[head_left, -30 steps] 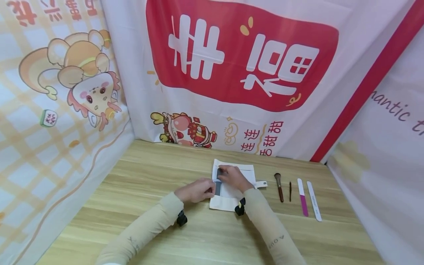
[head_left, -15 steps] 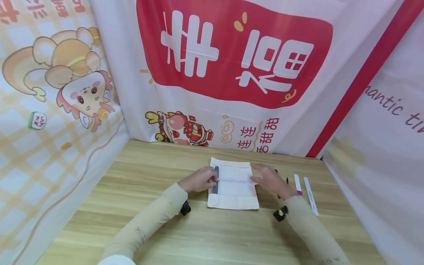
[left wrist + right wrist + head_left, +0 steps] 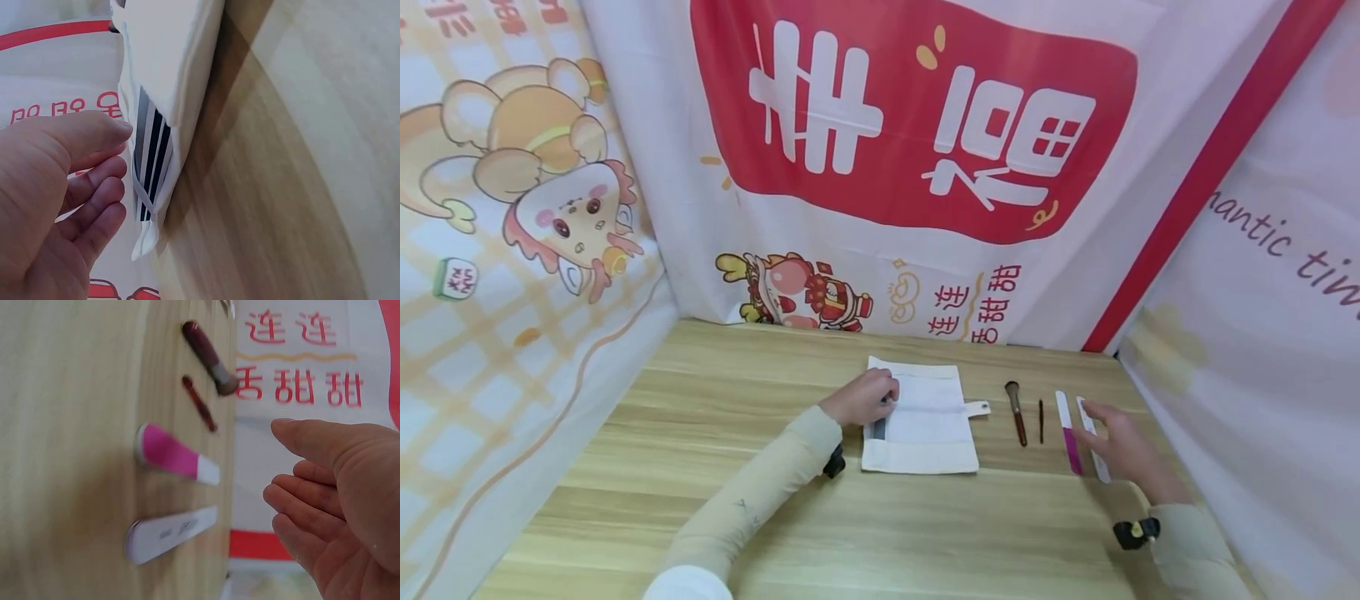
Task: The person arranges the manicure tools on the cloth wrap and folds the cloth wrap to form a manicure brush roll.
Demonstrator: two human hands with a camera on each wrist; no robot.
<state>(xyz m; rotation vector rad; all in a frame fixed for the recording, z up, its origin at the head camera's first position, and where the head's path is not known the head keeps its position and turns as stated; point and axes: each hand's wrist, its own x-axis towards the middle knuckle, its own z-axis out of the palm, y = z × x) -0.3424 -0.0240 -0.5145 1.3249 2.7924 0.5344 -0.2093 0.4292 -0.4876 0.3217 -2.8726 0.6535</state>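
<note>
An open white fabric pouch (image 3: 928, 417) lies on the table, with a strap (image 3: 977, 408) at its right side. Along its left edge runs a flat grey strip (image 3: 880, 430), partly covered by my left hand (image 3: 867, 397). In the left wrist view the fingers are loosely bent beside the pouch edge, where dark and pale stripes (image 3: 154, 150) show. My right hand (image 3: 1123, 446) hovers over the right end of the table, fingers apart, holding nothing. Beneath and beside it lie a white nail file (image 3: 172, 534) and a pink-and-white nail file (image 3: 167, 450).
Between the pouch and the nail files lie a makeup brush (image 3: 1017, 414) and a thin brown stick (image 3: 1041, 421). Printed cloth (image 3: 775, 208) hangs at the back and both sides of the wooden table (image 3: 850, 533).
My right hand has left the grey strip on the pouch and swung right to the nail files. My left hand has stayed at the pouch's left edge. The head view has shifted slightly right.
</note>
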